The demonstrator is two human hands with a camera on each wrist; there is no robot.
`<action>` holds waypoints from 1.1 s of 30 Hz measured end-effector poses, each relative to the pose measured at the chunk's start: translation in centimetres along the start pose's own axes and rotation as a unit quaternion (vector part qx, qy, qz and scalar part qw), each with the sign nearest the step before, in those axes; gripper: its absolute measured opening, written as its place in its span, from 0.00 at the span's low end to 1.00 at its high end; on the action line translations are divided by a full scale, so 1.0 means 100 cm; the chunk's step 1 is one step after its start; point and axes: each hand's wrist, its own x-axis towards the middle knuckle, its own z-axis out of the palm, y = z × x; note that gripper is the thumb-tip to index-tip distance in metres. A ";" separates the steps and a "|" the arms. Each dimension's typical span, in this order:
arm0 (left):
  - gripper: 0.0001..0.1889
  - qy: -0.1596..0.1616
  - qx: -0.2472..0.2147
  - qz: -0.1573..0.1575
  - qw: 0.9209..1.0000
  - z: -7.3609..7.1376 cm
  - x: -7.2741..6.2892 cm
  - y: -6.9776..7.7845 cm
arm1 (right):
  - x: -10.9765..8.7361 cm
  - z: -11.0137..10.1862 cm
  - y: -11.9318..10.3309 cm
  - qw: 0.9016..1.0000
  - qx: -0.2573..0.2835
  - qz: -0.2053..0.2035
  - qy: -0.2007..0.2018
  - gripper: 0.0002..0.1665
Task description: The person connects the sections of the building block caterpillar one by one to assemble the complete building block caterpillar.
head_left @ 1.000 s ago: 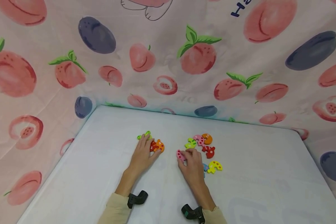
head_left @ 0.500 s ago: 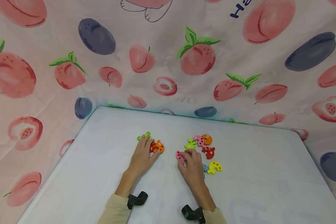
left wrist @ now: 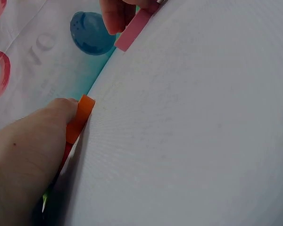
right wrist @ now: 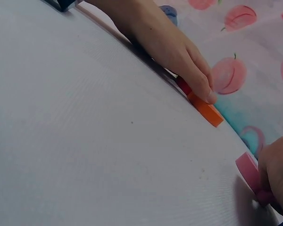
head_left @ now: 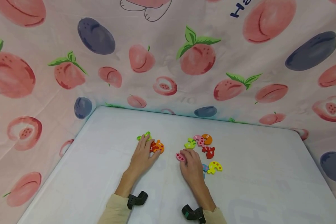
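Note:
In the head view my left hand (head_left: 141,157) lies over a short row of small flat puzzle pieces, its fingers fairly straight. A green piece (head_left: 147,134) shows past its fingertips. A red piece (head_left: 151,147) and an orange spotted piece (head_left: 159,146) show between fingers and thumb; the thumb touches the orange one (right wrist: 205,109) in the right wrist view. My right hand (head_left: 192,166) holds a pink puzzle piece with dark red dots (head_left: 180,156) by its right end, fingers curled. That pink piece (left wrist: 134,29) stands close over the table in the left wrist view. The fingers hide its other end.
Beyond my right hand lie a green striped piece (head_left: 190,143), a pink piece (head_left: 198,139), an orange piece (head_left: 207,139) and a red piece (head_left: 209,152). A yellow piece (head_left: 215,167) and a partly hidden blue one (head_left: 205,168) sit to its right. Fruit-printed cloth (head_left: 162,56) backs the white table (head_left: 257,174).
The right thumb has moved right and back from the pink piece's front, and the piece has turned slightly, showing more of its dotted face. The left hand has stayed still.

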 end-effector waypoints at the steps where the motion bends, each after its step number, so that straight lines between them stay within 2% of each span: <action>1: 0.33 0.000 0.000 0.000 1.000 0.000 0.000 0.000 | 0.000 0.000 0.000 1.000 0.002 0.000 0.000 0.22; 9: 0.33 -0.001 -0.004 -0.001 1.000 0.000 -0.001 0.000 | 0.001 0.000 0.002 1.000 0.015 0.018 0.013 0.21; 15: 0.33 -0.001 -0.004 -0.001 1.000 -0.001 -0.001 0.000 | 0.002 0.002 0.000 0.999 0.014 0.044 0.022 0.26; 20: 0.33 -0.001 -0.008 -0.002 1.000 -0.001 -0.001 0.001 | 0.002 0.002 -0.002 0.998 -0.023 0.051 -0.001 0.32; 23: 0.32 -0.003 -0.014 -0.003 1.000 -0.001 -0.002 0.001 | 0.001 0.002 -0.002 0.998 -0.039 0.050 -0.008 0.31; 29: 0.27 0.004 -0.018 0.024 1.000 -0.002 -0.003 0.001 | 0.001 0.001 -0.004 0.998 -0.036 0.041 -0.003 0.30; 33: 0.25 0.011 -0.005 0.048 0.999 -0.003 -0.003 0.001 | 0.002 0.001 -0.004 0.999 -0.042 0.035 -0.004 0.31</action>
